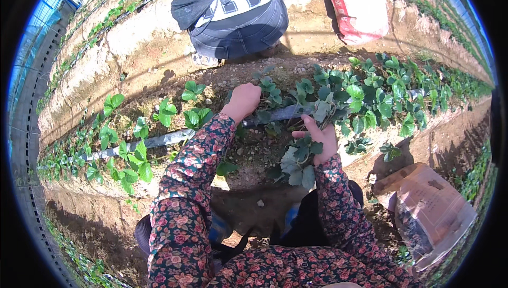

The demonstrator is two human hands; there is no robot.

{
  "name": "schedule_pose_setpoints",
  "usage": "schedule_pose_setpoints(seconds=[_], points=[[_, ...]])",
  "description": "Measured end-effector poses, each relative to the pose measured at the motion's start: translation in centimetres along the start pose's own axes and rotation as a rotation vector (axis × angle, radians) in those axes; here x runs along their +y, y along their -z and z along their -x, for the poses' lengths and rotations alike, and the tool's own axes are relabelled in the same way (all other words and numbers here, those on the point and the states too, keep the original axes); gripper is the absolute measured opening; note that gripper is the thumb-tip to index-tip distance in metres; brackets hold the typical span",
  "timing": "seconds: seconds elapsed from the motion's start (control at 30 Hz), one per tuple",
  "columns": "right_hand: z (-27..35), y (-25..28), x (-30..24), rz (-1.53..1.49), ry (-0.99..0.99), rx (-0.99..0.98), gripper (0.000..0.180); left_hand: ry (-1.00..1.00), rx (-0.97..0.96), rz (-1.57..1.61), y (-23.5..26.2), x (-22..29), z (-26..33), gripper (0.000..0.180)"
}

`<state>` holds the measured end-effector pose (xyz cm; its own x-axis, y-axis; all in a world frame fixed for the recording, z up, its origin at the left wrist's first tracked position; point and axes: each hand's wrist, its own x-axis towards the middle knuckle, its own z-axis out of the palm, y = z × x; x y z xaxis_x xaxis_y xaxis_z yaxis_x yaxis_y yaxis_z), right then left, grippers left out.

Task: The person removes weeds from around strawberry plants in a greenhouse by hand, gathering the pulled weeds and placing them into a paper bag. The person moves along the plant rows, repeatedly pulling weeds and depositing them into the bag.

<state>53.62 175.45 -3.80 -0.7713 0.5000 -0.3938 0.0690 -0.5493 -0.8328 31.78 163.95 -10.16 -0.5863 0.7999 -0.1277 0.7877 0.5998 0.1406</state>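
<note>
My left hand (245,100) is closed in a fist, low over the soil bed, beside a small leafy plant (270,91). What its fingers hold, if anything, is hidden. A little to the right, my right hand (321,139) is closed round a bunch of strawberry seedlings (296,163), their leaves hanging below it with pale undersides showing. More leaves and stems crowd just above that hand, and I cannot tell which of them belong to the bunch. A grey flat drip hose (286,113) runs along the bed between my hands.
Strawberry plants (140,161) line the bed to the left, with denser ones (381,92) at right. Ahead, a person in a checked shirt (227,18) crouches, back turned. A red-and-white sack (360,13) lies far right; a brown-and-clear bag (431,208) stands near right.
</note>
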Motion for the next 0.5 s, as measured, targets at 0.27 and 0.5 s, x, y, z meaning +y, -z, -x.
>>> schedule_pose_setpoints(seconds=[0.27,0.5], points=[[-0.1,0.2,-2.4,0.011,0.041,0.031,0.053,0.03,-0.484,0.147,2.9,-0.8,-2.6,0.05],[-1.4,0.2,-1.9,0.074,0.073,-0.072,0.042,0.109,-0.341,0.149,1.3,-0.8,-2.5,0.028]])
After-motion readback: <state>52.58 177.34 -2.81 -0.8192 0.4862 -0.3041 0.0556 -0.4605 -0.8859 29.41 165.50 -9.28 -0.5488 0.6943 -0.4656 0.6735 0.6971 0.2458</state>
